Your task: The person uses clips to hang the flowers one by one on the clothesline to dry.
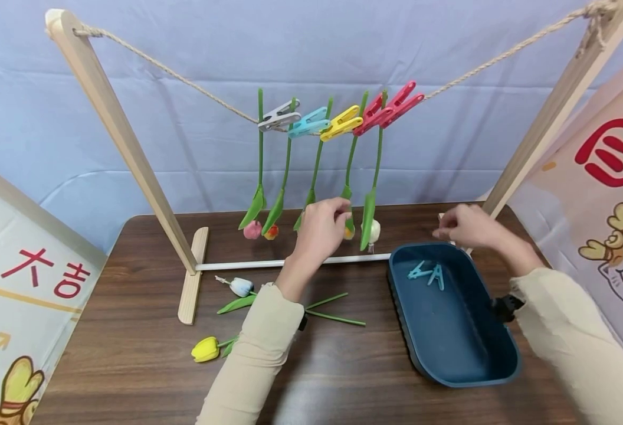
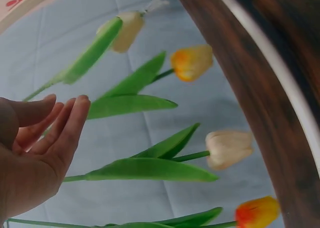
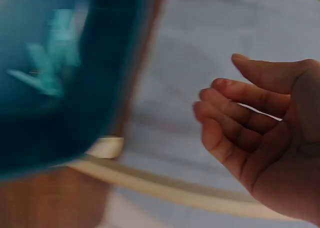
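Several artificial tulips hang heads-down from a rope (image 1: 168,69), held by a grey clothespin (image 1: 279,116), a light blue clothespin (image 1: 309,123), a yellow clothespin (image 1: 341,123) and two red clothespins (image 1: 403,105). My left hand (image 1: 322,227) is in front of the hanging stems, fingers loosely bent and holding nothing; in the left wrist view a white tulip (image 2: 230,149) and an orange-yellow tulip (image 2: 192,63) hang beyond it. Over the far right rim of a dark blue basin (image 1: 452,330) is my right hand (image 1: 462,225), its fingers relaxed around nothing. Two light blue clothespins (image 1: 436,276) lie in the basin.
A wooden frame with a left post (image 1: 125,141), a right post (image 1: 550,112) and a white crossbar (image 1: 242,265) stands on the brown table (image 1: 131,354). On the tabletop lie a pale blue tulip (image 1: 241,287) and a yellow tulip (image 1: 206,349), partly behind my left forearm.
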Demonstrator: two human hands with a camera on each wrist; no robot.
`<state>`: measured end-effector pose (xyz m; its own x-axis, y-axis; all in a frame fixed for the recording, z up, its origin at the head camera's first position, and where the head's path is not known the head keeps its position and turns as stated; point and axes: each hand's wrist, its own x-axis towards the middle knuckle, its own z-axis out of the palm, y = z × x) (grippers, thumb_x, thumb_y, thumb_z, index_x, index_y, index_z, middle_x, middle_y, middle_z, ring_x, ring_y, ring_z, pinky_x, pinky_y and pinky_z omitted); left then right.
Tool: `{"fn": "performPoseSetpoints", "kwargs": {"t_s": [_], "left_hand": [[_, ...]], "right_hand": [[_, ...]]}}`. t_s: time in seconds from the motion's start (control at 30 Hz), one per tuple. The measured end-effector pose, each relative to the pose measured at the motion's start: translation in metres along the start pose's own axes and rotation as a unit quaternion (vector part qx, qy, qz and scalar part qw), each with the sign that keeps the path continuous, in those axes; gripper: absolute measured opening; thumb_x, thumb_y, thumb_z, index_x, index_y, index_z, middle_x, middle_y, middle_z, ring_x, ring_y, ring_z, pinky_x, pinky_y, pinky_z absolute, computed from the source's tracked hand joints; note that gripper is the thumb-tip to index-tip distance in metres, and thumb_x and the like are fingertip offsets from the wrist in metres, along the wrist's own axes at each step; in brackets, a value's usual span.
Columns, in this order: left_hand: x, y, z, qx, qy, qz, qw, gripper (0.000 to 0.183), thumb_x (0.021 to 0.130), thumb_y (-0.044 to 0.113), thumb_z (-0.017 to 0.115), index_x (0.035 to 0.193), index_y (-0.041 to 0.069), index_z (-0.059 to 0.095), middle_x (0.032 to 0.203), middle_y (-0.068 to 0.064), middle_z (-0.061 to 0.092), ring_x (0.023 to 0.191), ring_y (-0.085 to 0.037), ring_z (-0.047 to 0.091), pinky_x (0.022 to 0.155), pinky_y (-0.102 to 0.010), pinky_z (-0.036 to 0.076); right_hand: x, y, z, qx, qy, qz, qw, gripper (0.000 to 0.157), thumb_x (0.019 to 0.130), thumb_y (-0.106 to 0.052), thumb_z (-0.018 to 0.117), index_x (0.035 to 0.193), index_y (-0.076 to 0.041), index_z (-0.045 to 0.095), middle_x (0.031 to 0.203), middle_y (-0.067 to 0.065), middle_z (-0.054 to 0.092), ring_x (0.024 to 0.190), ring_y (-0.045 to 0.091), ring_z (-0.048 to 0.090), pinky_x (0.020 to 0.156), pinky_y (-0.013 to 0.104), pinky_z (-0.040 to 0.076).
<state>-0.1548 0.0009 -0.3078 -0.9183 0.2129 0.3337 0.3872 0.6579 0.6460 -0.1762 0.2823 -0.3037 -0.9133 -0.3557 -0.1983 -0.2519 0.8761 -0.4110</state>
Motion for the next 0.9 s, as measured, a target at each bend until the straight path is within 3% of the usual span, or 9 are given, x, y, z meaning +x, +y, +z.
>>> {"fn": "performPoseSetpoints", "kwargs": {"t_s": [0.17, 0.4, 0.67, 0.9], "left_hand": [[-0.007, -0.007, 0.001, 0.004, -0.016, -0.008, 0.9998, 0.016, 0.088, 0.008, 0.06, 0.101, 0.004, 0.069, 0.091, -0.005, 0.068, 0.083, -0.019, 0.064, 0.072, -0.031, 0.049], [-0.016, -0.019, 0.003, 0.009, -0.028, -0.005, 0.9996, 0.013, 0.087, 0.008, 0.06, 0.096, 0.004, 0.07, 0.087, -0.005, 0.068, 0.08, -0.021, 0.064, 0.073, -0.037, 0.048], [-0.024, -0.027, 0.008, 0.005, -0.054, -0.022, 0.9983, 0.014, 0.087, 0.007, 0.06, 0.096, 0.002, 0.069, 0.087, -0.006, 0.068, 0.079, -0.02, 0.064, 0.074, -0.035, 0.048], [-0.03, -0.032, 0.01, 0.009, -0.064, -0.03, 0.9975, 0.014, 0.087, 0.007, 0.06, 0.095, 0.001, 0.069, 0.086, -0.006, 0.068, 0.082, -0.023, 0.063, 0.076, -0.039, 0.048]], "right_hand": [[-0.004, 0.029, 0.044, 0.039, -0.05, 0.053, 0.997, 0.022, 0.087, -0.009, 0.057, 0.067, -0.001, 0.062, 0.052, 0.004, 0.055, 0.046, 0.018, 0.058, 0.045, 0.03, 0.047], [-0.01, 0.045, 0.084, 0.064, -0.057, 0.092, 0.992, 0.024, 0.084, 0.001, 0.055, 0.06, 0.004, 0.059, 0.043, 0.005, 0.054, 0.038, 0.017, 0.057, 0.041, 0.029, 0.049], [-0.011, 0.048, 0.098, 0.044, -0.041, 0.12, 0.991, 0.023, 0.08, 0.007, 0.045, 0.059, 0.004, 0.056, 0.043, 0.004, 0.053, 0.037, 0.015, 0.056, 0.04, 0.026, 0.048], [-0.013, 0.051, 0.099, 0.046, -0.032, 0.116, 0.992, 0.024, 0.075, 0.008, 0.043, 0.054, 0.0, 0.051, 0.041, 0.003, 0.052, 0.036, 0.013, 0.055, 0.039, 0.026, 0.047]]}}
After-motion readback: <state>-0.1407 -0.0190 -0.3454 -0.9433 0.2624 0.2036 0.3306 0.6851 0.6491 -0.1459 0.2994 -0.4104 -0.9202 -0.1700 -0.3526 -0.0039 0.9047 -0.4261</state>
